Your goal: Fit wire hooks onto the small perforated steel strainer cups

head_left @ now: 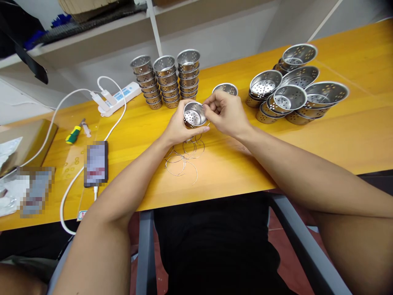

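Observation:
My left hand [179,125] wraps around a small perforated metal cup [194,114], its open mouth tilted up toward me. At the cup's right rim, the fingers of my right hand [225,112] are pinched together. A bit of thin wire [208,123] shows just under those fingertips; most of it is hidden by the hand. Several loose curved wire pieces [181,162] lie on the table below the cup. Right behind my right hand stands another perforated cup [227,87], partly covered by it.
Three tall stacks of perforated cups [166,82] stand at the back. More stacked cups [288,98] are to the right. On the left lie a power strip [121,98] with white cables, a phone [96,164], a green-and-yellow-handled tool [73,134] and a cardboard box [30,139].

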The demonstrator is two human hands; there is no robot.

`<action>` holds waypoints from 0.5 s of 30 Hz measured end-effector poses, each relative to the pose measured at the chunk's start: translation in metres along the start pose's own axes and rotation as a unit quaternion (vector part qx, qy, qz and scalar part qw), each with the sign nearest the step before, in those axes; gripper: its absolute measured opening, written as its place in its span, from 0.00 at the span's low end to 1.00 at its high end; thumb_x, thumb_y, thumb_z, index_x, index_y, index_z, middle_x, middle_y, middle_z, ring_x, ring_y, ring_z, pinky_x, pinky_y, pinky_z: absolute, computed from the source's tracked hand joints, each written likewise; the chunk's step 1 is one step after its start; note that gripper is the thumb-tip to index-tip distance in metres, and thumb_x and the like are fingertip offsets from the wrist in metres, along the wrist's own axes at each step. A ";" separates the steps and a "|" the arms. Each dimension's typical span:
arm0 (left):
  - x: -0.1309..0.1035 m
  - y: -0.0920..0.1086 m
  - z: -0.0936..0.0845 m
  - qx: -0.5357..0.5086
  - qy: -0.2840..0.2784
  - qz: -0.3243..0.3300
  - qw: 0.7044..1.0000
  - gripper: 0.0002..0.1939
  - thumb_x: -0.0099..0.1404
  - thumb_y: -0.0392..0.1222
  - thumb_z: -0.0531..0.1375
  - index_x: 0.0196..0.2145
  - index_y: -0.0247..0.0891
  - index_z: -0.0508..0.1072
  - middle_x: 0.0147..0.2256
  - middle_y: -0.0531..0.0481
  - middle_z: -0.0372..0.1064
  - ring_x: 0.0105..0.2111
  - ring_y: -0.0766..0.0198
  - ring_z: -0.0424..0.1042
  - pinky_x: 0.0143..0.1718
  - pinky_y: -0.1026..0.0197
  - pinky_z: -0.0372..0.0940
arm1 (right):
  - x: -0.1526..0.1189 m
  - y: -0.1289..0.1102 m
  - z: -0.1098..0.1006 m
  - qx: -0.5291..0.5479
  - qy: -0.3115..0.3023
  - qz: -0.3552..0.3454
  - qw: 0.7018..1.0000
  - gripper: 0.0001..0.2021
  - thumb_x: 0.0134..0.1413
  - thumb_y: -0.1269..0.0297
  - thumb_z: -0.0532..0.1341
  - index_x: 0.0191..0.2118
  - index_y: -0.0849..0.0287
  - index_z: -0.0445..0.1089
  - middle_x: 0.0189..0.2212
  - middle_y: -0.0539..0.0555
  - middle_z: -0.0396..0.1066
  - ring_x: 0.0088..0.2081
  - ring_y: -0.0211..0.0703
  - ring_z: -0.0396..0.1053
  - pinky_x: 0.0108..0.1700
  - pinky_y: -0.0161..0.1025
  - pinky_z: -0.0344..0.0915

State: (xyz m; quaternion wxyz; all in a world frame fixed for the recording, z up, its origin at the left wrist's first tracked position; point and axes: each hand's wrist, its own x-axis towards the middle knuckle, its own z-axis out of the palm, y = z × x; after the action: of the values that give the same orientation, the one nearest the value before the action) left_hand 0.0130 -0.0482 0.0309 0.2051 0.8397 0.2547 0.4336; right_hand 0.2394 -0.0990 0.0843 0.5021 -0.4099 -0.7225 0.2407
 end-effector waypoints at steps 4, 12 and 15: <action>0.001 0.002 0.000 -0.018 0.001 -0.001 1.000 0.53 0.63 0.74 0.78 0.71 0.51 0.59 0.62 0.42 0.73 0.62 0.47 0.82 0.66 0.41 0.78 | 0.000 0.000 0.001 -0.002 0.011 0.000 1.000 0.24 0.69 0.33 0.72 0.39 0.48 0.70 0.26 0.50 0.67 0.28 0.46 0.62 0.34 0.48 0.63; 0.000 0.008 0.000 -0.021 0.005 -0.011 1.000 0.50 0.63 0.72 0.78 0.70 0.50 0.62 0.61 0.43 0.75 0.61 0.46 0.83 0.66 0.41 0.78 | -0.001 0.003 0.004 0.017 0.013 0.008 1.000 0.18 0.71 0.41 0.72 0.42 0.48 0.73 0.25 0.48 0.64 0.28 0.46 0.62 0.35 0.49 0.67; -0.001 0.014 -0.002 -0.032 -0.006 -0.023 0.999 0.49 0.64 0.77 0.75 0.68 0.48 0.63 0.60 0.43 0.77 0.57 0.48 0.84 0.61 0.45 0.80 | -0.002 -0.003 0.003 0.031 0.005 -0.003 0.999 0.18 0.71 0.40 0.72 0.44 0.49 0.76 0.26 0.49 0.65 0.29 0.46 0.62 0.35 0.48 0.67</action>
State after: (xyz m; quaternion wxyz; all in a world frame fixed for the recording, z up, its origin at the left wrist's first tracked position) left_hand 0.0143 -0.0590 0.0392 0.2436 0.8290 0.2589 0.4318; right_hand 0.2361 -0.1017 0.0847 0.5187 -0.3927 -0.7137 0.2596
